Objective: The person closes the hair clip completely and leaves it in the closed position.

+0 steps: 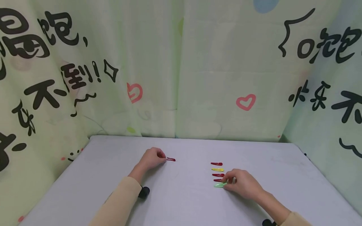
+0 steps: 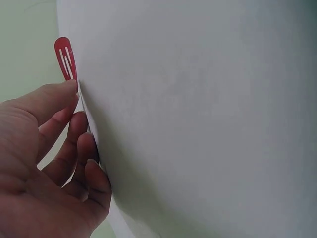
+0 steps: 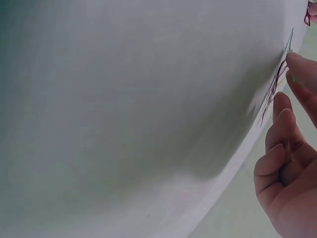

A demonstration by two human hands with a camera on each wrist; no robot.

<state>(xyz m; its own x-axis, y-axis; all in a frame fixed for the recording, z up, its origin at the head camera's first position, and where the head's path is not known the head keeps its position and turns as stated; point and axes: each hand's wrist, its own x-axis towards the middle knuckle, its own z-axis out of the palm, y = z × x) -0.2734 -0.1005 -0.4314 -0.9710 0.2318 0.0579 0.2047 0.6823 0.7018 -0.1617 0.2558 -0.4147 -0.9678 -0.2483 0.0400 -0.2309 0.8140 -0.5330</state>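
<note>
Between thumb and index finger, my left hand (image 1: pixel 152 158) pinches the end of a red hair clip (image 1: pixel 171 159). In the left wrist view this hair clip (image 2: pixel 65 57) sticks out past the fingertips, its slots showing. On the right, my right hand (image 1: pixel 243 184) pinches a light green hair clip (image 1: pixel 219 185) by its right end, close over the table. That clip is the nearest of a column. Behind it lie a dark red clip (image 1: pixel 217 180), another dark red clip (image 1: pixel 217 175), a yellow clip (image 1: pixel 217 169) and a red clip (image 1: pixel 216 164). The right fingers partly cover the nearer ones.
A white-covered table (image 1: pixel 186 204) spreads under both hands. Pale green curtains (image 1: pixel 209 62) with black lettering and pink hearts hang behind it and along both sides. A black strap piece (image 1: pixel 144 192) sits at the left wrist.
</note>
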